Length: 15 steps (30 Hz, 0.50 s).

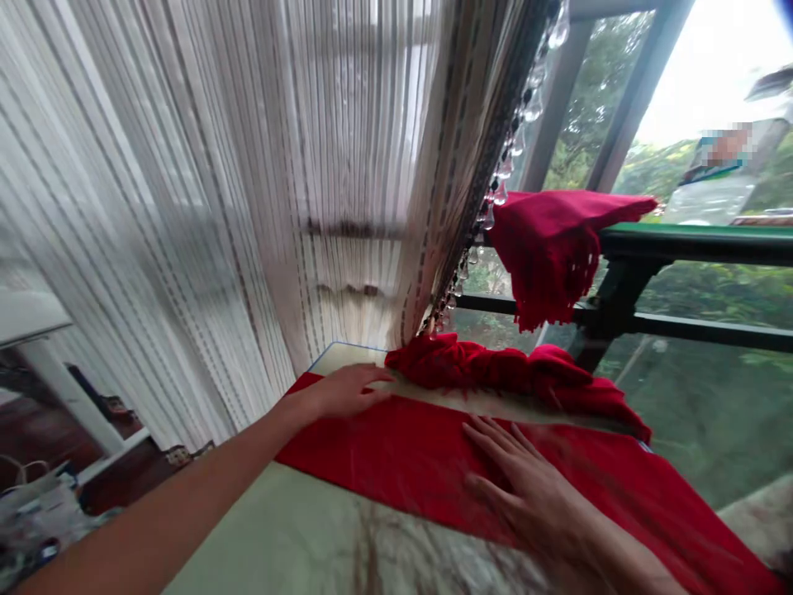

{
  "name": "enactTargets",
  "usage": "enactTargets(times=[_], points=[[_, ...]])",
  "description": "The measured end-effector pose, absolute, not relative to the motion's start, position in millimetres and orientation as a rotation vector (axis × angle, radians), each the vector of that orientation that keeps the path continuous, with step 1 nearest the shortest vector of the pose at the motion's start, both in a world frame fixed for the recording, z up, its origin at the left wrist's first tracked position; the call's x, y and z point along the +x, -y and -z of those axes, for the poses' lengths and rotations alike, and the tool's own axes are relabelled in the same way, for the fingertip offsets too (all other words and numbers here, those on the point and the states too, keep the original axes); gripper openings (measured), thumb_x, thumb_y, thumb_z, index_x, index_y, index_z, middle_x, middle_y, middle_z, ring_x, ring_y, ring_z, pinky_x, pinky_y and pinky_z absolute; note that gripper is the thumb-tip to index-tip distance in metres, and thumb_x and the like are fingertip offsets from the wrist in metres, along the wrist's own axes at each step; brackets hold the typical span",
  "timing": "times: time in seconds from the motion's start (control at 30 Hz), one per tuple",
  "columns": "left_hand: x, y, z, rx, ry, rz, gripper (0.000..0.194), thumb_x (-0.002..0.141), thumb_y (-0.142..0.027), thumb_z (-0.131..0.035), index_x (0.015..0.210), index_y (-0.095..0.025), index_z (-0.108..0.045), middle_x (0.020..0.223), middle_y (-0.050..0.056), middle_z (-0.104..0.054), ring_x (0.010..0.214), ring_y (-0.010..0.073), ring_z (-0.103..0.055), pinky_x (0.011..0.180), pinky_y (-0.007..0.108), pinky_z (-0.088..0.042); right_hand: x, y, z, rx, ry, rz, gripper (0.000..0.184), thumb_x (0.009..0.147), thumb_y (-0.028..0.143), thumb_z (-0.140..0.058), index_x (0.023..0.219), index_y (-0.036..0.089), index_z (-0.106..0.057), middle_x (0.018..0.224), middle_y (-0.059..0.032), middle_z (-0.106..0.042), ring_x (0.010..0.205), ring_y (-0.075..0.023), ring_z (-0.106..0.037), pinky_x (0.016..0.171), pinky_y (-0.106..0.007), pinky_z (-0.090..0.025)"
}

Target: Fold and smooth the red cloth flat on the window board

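Observation:
A long red cloth [427, 450], perhaps a scarf, lies flat in a band across the pale table [278, 529]. My left hand [347, 390] rests on its far left part, fingers stretched out and pointing right. Farther right, my right hand [514, 471] lies on the cloth with its fingers spread, a little blurred. Neither hand grips anything. Behind the flat band, a bunched red cloth [496, 364] is heaped along the table's far edge.
A fringed red scarf [545, 240] hangs over the dark green railing [700, 245] by the window. Beside it stands a clear plastic bottle [709, 198]. A string curtain [204, 190] with a beaded border [514, 140] hangs behind the table. At lower left is a white table leg [74, 405].

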State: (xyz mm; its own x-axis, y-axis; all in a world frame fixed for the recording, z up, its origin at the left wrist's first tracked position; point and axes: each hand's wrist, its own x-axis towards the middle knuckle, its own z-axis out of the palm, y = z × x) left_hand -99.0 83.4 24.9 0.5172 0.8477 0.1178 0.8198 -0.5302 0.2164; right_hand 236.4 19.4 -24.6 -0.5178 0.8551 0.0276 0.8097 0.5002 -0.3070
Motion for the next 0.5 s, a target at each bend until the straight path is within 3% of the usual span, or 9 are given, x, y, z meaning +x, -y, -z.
enactTargets(times=[0.17,0.3,0.5], points=[[-128.1,-65.2,11.0,2.572,-1.493,-0.272,0.057,0.104,-0.056,-0.033,0.151,-0.024,-0.042,0.158,0.006,-0.037,0.150,0.0262,-0.025,0.121,0.046,-0.019,240.2,-19.7,24.6,-1.449,2.540,-0.393,0.076,0.093,0.070,-0.038,0.153,0.024,-0.035,0.162,-0.0062,-0.028,0.151,-0.0310,-0.016,0.124,-0.058,-0.011],[-142.6,-59.3,13.6,2.557,-1.415,-0.234,0.058,0.105,-0.057,-0.030,0.157,-0.032,-0.027,0.163,0.003,-0.027,0.152,0.0261,-0.016,0.122,0.052,-0.010,244.9,-22.0,27.9,-1.428,2.525,-0.359,0.074,0.095,0.069,-0.035,0.153,0.024,-0.036,0.161,-0.0051,-0.029,0.150,-0.0304,-0.019,0.125,-0.056,-0.014],[-159.8,-47.5,5.0,2.579,-1.304,-0.172,0.055,0.105,-0.054,-0.036,0.156,-0.037,-0.026,0.163,0.000,-0.026,0.152,0.0269,-0.012,0.123,0.054,-0.004,254.5,-30.0,47.6,-1.487,2.488,-0.333,0.069,0.091,0.069,-0.040,0.151,0.034,-0.039,0.159,0.0012,-0.032,0.148,-0.0311,-0.023,0.124,-0.055,-0.021]])
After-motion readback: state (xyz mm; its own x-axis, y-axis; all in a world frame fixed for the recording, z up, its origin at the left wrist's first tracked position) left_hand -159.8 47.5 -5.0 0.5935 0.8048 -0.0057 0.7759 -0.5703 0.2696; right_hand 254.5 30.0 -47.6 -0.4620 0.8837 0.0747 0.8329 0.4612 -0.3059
